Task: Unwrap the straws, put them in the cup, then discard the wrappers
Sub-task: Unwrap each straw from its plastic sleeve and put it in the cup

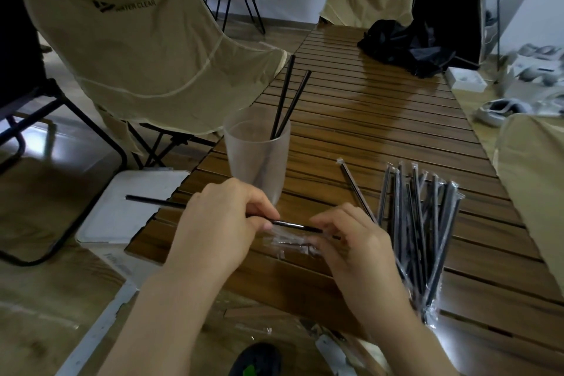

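My left hand (219, 220) pinches a black straw (152, 201) that sticks out to the left, over the table's edge. Its right end is still inside a clear wrapper (290, 243), which my right hand (348, 241) pinches. Both hands hover just above the wooden slat table (381, 119), in front of a frosted plastic cup (256, 156). Two unwrapped black straws (288, 98) lean in the cup. A pile of wrapped straws (421, 223) lies to the right of my right hand, with one wrapped straw (355, 189) lying apart from it.
A white box (128, 217) stands on the floor left of the table. Beige folding chairs (146, 49) stand at the left and far end. A black bag (403, 46) lies at the table's far right. Clear wrappers (256, 328) lie on the floor near my feet.
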The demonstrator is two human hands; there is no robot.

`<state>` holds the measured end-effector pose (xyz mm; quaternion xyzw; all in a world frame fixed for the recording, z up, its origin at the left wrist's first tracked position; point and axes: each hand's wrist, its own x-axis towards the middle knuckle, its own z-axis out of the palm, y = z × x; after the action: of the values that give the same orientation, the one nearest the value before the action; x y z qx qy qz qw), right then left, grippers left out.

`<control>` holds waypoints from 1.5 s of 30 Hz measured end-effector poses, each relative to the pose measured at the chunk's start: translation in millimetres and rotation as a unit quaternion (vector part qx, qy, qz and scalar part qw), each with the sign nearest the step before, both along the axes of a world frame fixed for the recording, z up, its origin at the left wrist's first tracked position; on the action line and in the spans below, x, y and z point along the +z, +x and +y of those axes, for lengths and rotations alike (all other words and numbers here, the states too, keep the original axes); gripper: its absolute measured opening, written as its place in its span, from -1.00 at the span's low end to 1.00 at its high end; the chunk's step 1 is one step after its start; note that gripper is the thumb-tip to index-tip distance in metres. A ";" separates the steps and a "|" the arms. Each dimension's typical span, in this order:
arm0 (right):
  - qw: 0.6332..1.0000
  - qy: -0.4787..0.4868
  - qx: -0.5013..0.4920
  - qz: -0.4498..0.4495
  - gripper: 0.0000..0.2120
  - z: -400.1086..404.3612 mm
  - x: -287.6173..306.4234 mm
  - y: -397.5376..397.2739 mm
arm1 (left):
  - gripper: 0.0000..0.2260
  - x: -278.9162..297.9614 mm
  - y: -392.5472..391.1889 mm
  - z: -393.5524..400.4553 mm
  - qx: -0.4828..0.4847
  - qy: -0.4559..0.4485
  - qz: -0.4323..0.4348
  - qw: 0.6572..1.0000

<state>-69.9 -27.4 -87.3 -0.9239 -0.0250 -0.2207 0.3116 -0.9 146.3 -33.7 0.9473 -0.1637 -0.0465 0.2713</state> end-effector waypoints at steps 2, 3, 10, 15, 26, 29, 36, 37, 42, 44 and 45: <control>1.000 -0.002 -0.018 -0.013 -0.78 -0.8 -2.8 0.8 | -0.88 -0.3 -0.8 -1.6 -0.016 0.005 0.002 1.000; 1.000 0.002 -0.023 -0.020 -0.81 -1.6 -3.1 1.0 | -0.88 -0.5 -1.3 -2.7 -0.022 0.005 0.003 1.000; 0.998 -0.002 -0.032 -0.050 -0.88 -4.7 -1.1 0.7 | -0.89 0.4 -1.5 -6.3 -0.037 0.002 0.006 0.999; 0.998 0.011 -0.028 -0.061 -0.87 -5.6 0.0 0.1 | -0.90 -0.4 -2.5 -7.5 -0.040 -0.009 0.013 0.999; 0.991 0.101 -0.064 -0.057 -0.78 -5.3 3.8 0.2 | -0.89 1.0 -2.2 -9.1 -0.047 -0.014 0.001 0.999; 0.991 0.103 -0.080 -0.034 -0.76 -3.5 4.0 0.5 | -0.89 1.6 -3.0 -10.7 -0.048 -0.015 -0.005 0.999; 0.973 0.195 -0.118 0.031 -0.73 -1.5 2.3 -1.0 | -0.88 7.6 -4.6 -15.4 -0.045 -0.022 -0.013 0.999; 0.970 0.207 -0.120 0.035 -0.73 -1.2 2.6 -1.1 | -0.87 9.2 -3.3 -16.4 -0.044 -0.018 -0.007 0.999; 0.948 0.284 -0.127 0.064 -0.77 -2.3 5.7 -1.3 | -0.85 12.2 -0.6 -19.8 -0.048 -0.024 0.016 0.998; 0.940 0.307 -0.131 0.069 -0.78 -5.9 5.8 -1.5 | -0.79 7.1 -1.5 -12.5 -0.040 -0.095 -0.031 0.994; 0.940 0.308 -0.132 0.067 -0.78 -7.7 5.3 -1.7 | -0.79 7.2 -2.1 -10.0 -0.036 -0.119 -0.039 0.991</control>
<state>-71.6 -35.0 -82.0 -0.7904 0.1868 -0.1947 0.5500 -3.0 136.3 -26.4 0.9028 -0.2122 0.0003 0.3741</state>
